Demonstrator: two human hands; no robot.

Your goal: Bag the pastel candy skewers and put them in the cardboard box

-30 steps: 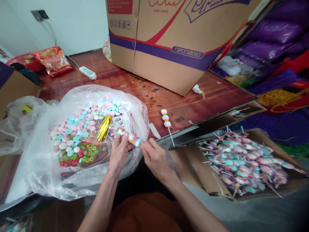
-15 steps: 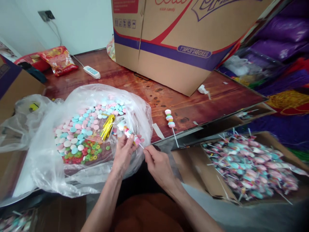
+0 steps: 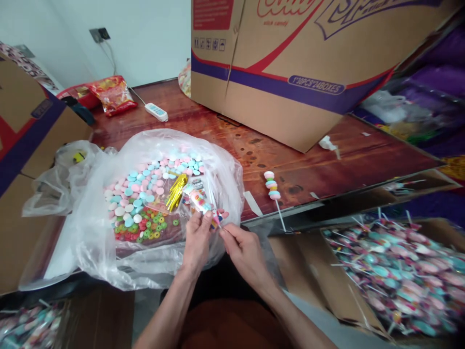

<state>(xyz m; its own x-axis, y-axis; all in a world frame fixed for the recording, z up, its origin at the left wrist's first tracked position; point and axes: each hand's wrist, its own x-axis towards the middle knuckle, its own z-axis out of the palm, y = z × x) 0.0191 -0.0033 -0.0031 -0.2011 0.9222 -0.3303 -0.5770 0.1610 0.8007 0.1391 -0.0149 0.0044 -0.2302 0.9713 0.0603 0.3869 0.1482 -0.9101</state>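
My left hand [image 3: 199, 237] is closed around a candy skewer [image 3: 200, 199] in a clear printed wrapper, just over the near edge of a big clear plastic bag [image 3: 90, 223]. My right hand [image 3: 242, 247] pinches the skewer's thin white stick close beside the left fingers. The bag lies open on the wooden table [image 3: 327, 160] and holds several pastel disc candies [image 3: 141, 186], small ring candies [image 3: 143, 229] and a bundle of gold twist ties [image 3: 177, 191]. An unwrapped candy skewer [image 3: 272, 188] lies on the table to the right.
A large cardboard carton [image 3: 290, 63] stands at the back. An open box of wrapped lollipops [image 3: 392, 271] sits low on the right. A power strip [image 3: 156, 111] and red snack bags [image 3: 109, 94] lie at the far left, another cardboard box [image 3: 32, 131] beside them.
The wrapped skewer has swung from lying sideways between my hands to pointing up and away. My right hand has closed in on its stick. The camera has turned left.
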